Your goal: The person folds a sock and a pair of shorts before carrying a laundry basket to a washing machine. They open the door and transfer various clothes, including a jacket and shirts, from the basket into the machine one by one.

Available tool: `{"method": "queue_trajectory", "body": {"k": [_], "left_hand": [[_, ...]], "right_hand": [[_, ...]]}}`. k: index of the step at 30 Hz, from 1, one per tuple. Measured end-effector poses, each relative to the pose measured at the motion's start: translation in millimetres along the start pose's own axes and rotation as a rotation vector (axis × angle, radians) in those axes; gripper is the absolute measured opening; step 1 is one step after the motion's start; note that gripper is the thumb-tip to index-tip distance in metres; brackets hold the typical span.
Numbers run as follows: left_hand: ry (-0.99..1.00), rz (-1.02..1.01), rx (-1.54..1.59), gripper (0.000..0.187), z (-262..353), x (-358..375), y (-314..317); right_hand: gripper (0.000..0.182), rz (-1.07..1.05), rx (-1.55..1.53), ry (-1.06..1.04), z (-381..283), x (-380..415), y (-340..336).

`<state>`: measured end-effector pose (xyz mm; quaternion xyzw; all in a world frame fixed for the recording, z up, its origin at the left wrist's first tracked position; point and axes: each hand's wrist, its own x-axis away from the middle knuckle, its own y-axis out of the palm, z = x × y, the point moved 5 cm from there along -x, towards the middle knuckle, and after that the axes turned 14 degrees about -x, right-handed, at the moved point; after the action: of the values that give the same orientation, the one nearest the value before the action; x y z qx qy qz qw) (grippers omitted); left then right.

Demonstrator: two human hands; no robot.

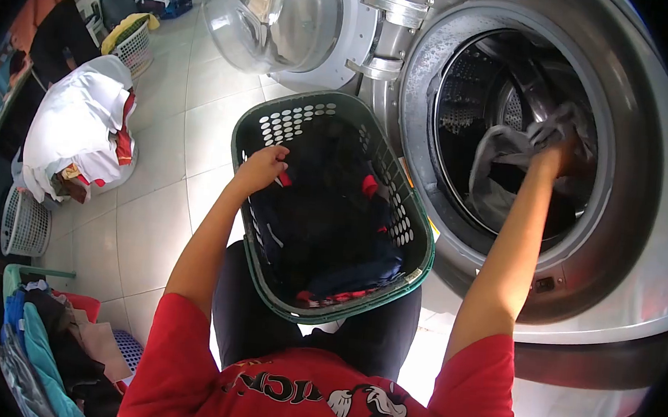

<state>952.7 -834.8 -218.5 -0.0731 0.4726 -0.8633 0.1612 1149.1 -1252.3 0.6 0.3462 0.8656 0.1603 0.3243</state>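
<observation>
My right hand (562, 153) reaches into the drum (458, 101) of a front-loading washing machine, its fingers closed on a pale grey, sheer-looking cloth (498, 163). The cloth hangs in a loop to the left of my hand, with dark fabric behind and below it. My left hand (262, 168) is at the left side of a dark green laundry basket (329, 315), fingers curled together just above dark clothes (326, 208). Whether they pinch anything is hidden; a red patch shows right beside the fingertips. The basket rests at my lap, against the machine's front.
The round glass door (275, 16) stands swung out to the left. A heaped pile of white laundry (78, 114) and a white basket (27, 223) are at far left. Another basket (134, 50) stands behind. Clothes (56, 351) lie on a green stool at lower left. Tiled floor (154, 155) lies between.
</observation>
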Motion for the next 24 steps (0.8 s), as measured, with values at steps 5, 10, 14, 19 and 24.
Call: {"method": "queue_trajectory", "body": {"k": [5,10,14,19,24], "left_hand": [[0.113,0.030,-0.188,0.039,5.1,-4.3,31.3],[0.002,-0.355,-0.577,0.040,-1.7,7.1,55.3],[-0.006,-0.370,-0.585,0.038,-2.1,10.0,56.5],[-0.009,-0.360,-0.584,0.036,0.2,5.2,57.0],[-0.039,-0.022,-0.272,0.044,29.3,2.4,25.7]], "right_hand": [[0.020,-0.789,0.014,-0.224,47.2,103.6,33.7],[0.019,-1.544,0.707,-0.239,144.3,273.8,13.3],[0.032,-1.527,1.136,-0.397,179.5,318.4,-23.6],[0.031,-1.568,1.232,0.199,179.7,298.1,-27.5],[0.031,-1.515,0.876,0.349,130.1,262.8,-5.2]]}}
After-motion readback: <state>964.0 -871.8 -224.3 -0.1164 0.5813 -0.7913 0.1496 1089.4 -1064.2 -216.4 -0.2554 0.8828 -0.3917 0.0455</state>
